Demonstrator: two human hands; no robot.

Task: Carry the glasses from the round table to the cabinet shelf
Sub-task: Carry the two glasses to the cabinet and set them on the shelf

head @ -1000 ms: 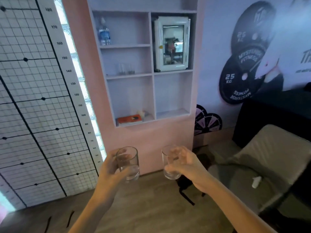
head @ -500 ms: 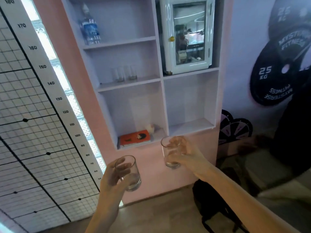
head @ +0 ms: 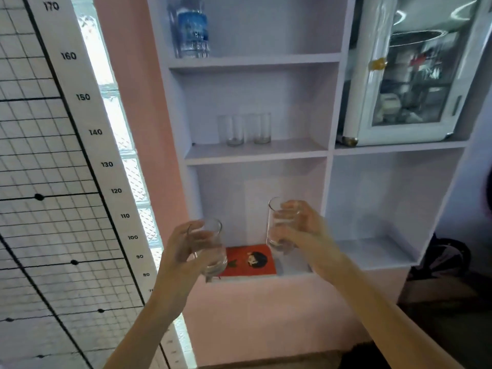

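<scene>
While I face the cabinet (head: 330,107), my left hand (head: 178,251) wraps one glass (head: 209,249) and my right hand (head: 300,233) wraps another glass (head: 278,222), both upright before the lowest compartment. Fingers hide parts of each. Both forearms reach up and forward, the right higher.

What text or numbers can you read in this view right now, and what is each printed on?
"170", "160", "150", "140", "130", "120", "110", "100", "90", "80": on the height scale strip on the wall, top to bottom.
The next number below "80" is cut off: unreadable.
Water bottle blue label: blurred, unreadable.
Orange book: a picture only, no legible words.
The glasses, held and shelved, show no markings.
</scene>
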